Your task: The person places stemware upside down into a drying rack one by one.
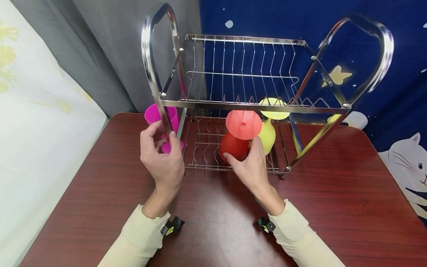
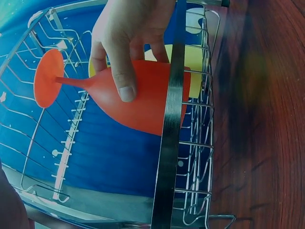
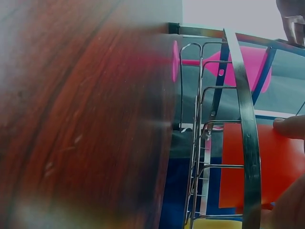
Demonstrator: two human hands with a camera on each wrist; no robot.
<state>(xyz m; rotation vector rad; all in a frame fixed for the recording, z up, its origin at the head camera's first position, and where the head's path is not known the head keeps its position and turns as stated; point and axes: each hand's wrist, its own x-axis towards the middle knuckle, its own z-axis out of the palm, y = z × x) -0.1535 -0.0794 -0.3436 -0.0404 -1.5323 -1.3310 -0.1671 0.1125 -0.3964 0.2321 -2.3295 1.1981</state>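
My right hand [image 1: 250, 167] grips the bowl of a red goblet [image 1: 235, 146], thumb on the near side. The goblet is upside down at the lower tier of a chrome dish rack [image 1: 253, 108], its round foot up. In the left wrist view the thumb lies along the red goblet's bowl [image 2: 138, 98]. Beside it, a yellow goblet [image 1: 268, 133] also stands inverted, partly hidden. My left hand [image 1: 161, 155] holds the rack's left front post between thumb and fingers. Just behind that hand an upright magenta goblet [image 1: 168, 115] stands on the table outside the rack.
The rack's upper tier [image 1: 243, 76] of wire slots overhangs the goblets. Two tall looped handles rise at its sides. It stands on a reddish-brown wooden table [image 1: 220, 218], with a grey curtain [image 1: 110, 48] and a blue patterned cloth [image 1: 393, 111] behind.
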